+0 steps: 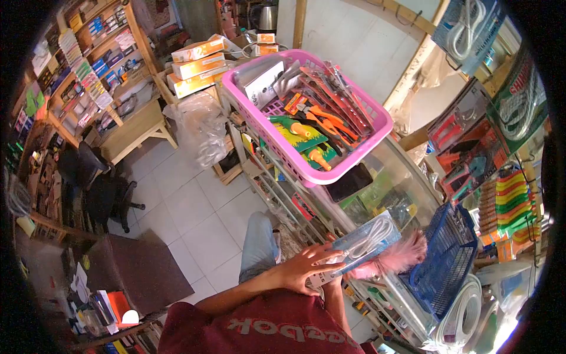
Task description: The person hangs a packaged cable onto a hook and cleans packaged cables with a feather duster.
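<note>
A packaged white cable on a blue card (370,237) is held in front of my maroon shirt. My left hand (309,264) grips the near end of this pack, its fingers lying across the card and its thumb below. Under the same end is my right hand (333,282), whose fingers are mostly hidden by the pack and the left hand. Just beyond the pack lies a fluffy pink duster (401,256). A pink basket (306,171) of packaged tools, including orange-handled pliers (327,120), stands farther away on the glass counter (407,177).
A dark phone-like slab (349,182) lies beside the pink basket. At the right are a blue basket (445,259), a white cable coil (463,312) and hanging tool packs (463,147). Orange-and-white boxes (199,66) are stacked behind. An office chair (106,189) stands left.
</note>
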### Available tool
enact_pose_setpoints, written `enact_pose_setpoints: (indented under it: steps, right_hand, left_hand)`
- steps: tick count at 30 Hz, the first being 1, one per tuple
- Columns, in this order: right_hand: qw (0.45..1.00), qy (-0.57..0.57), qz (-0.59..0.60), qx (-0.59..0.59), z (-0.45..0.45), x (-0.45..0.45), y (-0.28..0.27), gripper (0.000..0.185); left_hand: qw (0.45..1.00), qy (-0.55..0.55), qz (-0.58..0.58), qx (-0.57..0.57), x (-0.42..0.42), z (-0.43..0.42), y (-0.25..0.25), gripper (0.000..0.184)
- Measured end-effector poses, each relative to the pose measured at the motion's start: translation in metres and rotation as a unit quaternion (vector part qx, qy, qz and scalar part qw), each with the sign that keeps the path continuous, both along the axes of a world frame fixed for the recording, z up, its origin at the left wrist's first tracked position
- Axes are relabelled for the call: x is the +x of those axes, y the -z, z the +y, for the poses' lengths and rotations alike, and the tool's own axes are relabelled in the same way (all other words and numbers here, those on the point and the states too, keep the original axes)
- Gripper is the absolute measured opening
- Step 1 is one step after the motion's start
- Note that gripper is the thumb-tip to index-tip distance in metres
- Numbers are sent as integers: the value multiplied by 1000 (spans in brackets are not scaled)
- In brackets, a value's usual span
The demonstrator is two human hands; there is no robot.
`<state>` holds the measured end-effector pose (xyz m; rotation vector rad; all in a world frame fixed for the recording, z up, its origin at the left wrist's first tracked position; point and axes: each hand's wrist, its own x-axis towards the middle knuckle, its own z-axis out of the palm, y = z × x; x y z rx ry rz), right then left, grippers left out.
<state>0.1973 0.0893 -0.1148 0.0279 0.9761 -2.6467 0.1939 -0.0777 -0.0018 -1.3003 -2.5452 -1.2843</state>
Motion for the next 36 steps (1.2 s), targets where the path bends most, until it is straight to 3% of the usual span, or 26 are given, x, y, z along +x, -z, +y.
enact_pose_setpoints:
  steps: [3,7,13,23,26,32,36]
  right_hand:
    - [999,11,-37,-18,-4,0,-4,49]
    - [998,27,-20,44,9,1,25,53]
    - [995,16,-1,98,15,5,43,59]
    - [995,14,-7,103,21,18,37,56]
    - [980,28,18,196,27,30,34,56]
    - [886,78,115,443,44,59,74,46]
    - [852,63,144,500,51,56,91,47]
  left_hand:
    - [997,6,-42,63,0,2,-1,86]
    - [996,16,12,82,-7,9,27,83]
    - [975,-141,-128,116,5,12,18,93]
    - [971,-134,-171,103,19,21,47,96]
    - [970,-129,-180,96,21,23,49,95]
    - [957,-112,-214,160,28,25,49,104]
    - [944,-74,-237,216,30,19,58,111]
